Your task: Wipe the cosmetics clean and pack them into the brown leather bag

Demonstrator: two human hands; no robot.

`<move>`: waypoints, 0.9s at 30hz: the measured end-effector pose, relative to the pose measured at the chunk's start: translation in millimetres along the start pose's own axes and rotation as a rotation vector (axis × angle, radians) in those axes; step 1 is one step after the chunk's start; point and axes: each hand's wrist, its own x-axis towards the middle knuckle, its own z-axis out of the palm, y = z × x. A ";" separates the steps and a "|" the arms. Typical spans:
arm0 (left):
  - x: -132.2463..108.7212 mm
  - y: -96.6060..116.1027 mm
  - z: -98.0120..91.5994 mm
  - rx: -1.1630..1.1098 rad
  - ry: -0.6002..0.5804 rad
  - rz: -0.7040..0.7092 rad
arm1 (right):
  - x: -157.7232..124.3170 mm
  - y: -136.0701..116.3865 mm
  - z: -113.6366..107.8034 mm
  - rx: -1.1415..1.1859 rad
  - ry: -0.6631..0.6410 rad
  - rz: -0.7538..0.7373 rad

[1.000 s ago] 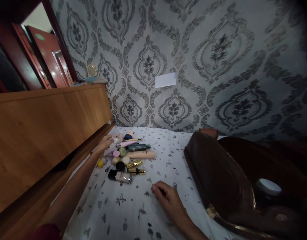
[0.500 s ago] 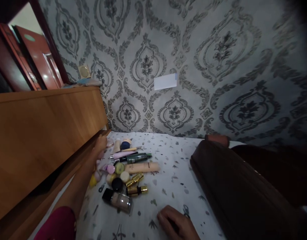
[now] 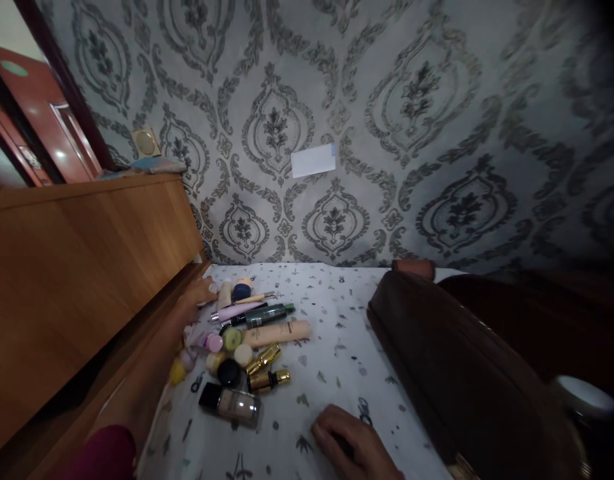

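At the far left, beside the wooden furniture, my left hand (image 3: 201, 292) has its fingers closed at a small clear, pinkish item (image 3: 213, 287) that I cannot make out. Right by it are a beige tube (image 3: 225, 293) and a dark blue jar (image 3: 242, 289). Nearer lie a lilac tube (image 3: 239, 311), a green bottle (image 3: 267, 315), a long peach tube (image 3: 279, 333), several small round pots, two gold-capped items and a foundation bottle (image 3: 237, 405). My right hand (image 3: 354, 440) rests loosely curled on the sheet at the front, apart from the cosmetics, with nothing visible in it.
A dark brown bag (image 3: 457, 360) stands along the right side, with a reddish-brown object (image 3: 414, 269) behind it. A wooden panel (image 3: 97, 253) borders the left side. The patterned wall (image 3: 337, 220) closes off the back of the printed sheet (image 3: 331, 320).
The view has turned slightly right, so everything sits further left. My left hand has shifted slightly towards me and still reaches to the clear item. My right hand keeps its curled pose on the sheet.
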 end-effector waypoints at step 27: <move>-292.9 202.6 45.4 -0.906 0.066 0.404 | -50.8 -17.2 -39.1 1.134 0.020 0.133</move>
